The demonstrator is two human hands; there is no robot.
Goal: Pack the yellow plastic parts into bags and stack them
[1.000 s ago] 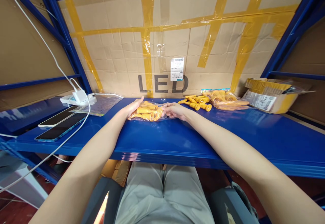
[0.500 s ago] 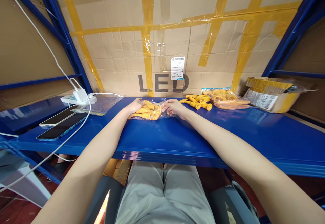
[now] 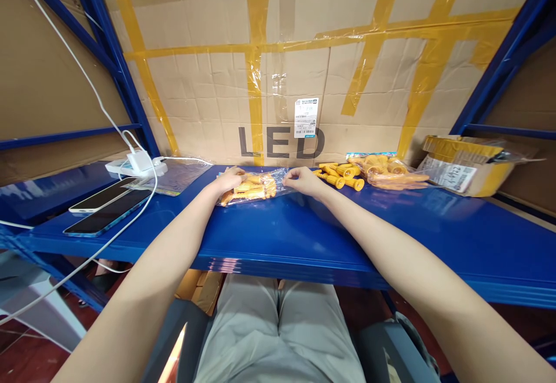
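A clear plastic bag (image 3: 256, 189) of yellow pieces lies on the blue shelf in front of me. My left hand (image 3: 230, 179) rests on the bag's left end, its fingers closed on the plastic. My right hand (image 3: 303, 180) pinches the flat film at the bag's right end, thumb and fingertips together. Just right of that hand sit several loose yellow pieces (image 3: 341, 174). Beside them is another filled clear bag (image 3: 386, 171).
Two phones (image 3: 106, 215), a white power strip (image 3: 136, 166) with cables and a flat plastic bag (image 3: 185, 174) are at the left. A taped box (image 3: 469, 166) stands at the right. Behind rises a large carton (image 3: 195, 93).
My right hand has shifted slightly right along the bag's end, and more film shows between it and the yellow pieces. The view has moved a little.
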